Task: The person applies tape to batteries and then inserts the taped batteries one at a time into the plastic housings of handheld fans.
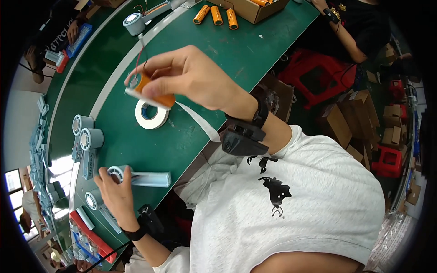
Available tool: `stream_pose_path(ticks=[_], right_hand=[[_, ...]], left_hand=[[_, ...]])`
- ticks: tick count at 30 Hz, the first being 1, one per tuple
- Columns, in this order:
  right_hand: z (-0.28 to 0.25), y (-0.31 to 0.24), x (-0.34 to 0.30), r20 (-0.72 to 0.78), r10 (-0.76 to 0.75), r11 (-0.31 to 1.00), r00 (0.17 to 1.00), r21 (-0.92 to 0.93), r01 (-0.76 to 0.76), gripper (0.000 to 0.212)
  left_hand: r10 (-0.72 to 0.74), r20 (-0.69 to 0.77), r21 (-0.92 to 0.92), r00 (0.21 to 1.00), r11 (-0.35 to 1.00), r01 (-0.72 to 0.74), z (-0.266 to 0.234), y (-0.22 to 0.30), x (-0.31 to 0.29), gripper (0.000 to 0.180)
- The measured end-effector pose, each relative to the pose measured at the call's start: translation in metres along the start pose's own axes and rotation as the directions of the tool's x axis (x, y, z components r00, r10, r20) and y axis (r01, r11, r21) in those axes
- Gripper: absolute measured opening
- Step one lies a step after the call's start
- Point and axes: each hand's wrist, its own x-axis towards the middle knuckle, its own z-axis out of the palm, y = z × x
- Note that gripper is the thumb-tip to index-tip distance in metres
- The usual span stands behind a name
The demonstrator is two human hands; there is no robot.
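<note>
Raised above the green table, my right hand [182, 77] pinches an orange cylindrical battery [165, 99] between thumb and fingers. Thin wires with a small pale connector [140, 36] stick up from it, and a flat white strip [136, 94] lies along its side. Below that hand a roll of white tape [151, 122] rests on the table, beside a loose pale strip [199, 120]. My left hand [116, 195] grips the round head of a light blue handheld fan [152, 179], whose handle points toward my body. Part of the fan head is hidden by my fingers.
More handheld fans [91, 139] lie along the table's [200, 59] far side, with another fan [133, 23] on the rail. Loose orange batteries [216, 15] lie near a cardboard box [255, 11]. A red tray [93, 236] is at lower left. Other people sit nearby.
</note>
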Motion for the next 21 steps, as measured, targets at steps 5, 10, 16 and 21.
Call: stream_pose_path(ticks=[5, 10, 16, 21], right_hand=[[0.03, -0.007, -0.02, 0.314, 0.131, 0.952, 0.94, -0.303, -0.032, 0.02], [0.055, 0.002, -0.03, 0.351, 0.169, 0.95, 0.921, -0.306, -0.058, 0.019], [0.073, 0.023, -0.038, 0.43, 0.091, 0.953, 0.898, -0.298, 0.046, 0.018], [0.07, 0.035, -0.041, 0.456, -0.025, 0.887, 0.89, -0.4, 0.23, 0.018]], left_hand=[[0.199, -0.162, 0.055, 0.966, 0.98, -0.193, 0.021, 0.003, -0.016, 0.053], [0.596, -0.25, -0.234, 0.763, 0.728, -0.645, 0.018, -0.026, -0.02, 0.039], [0.722, -0.217, 0.082, 0.657, 0.684, -0.725, 0.025, -0.026, -0.02, 0.028], [0.728, -0.192, 0.31, 0.658, 0.681, -0.663, 0.028, -0.012, -0.027, 0.018]])
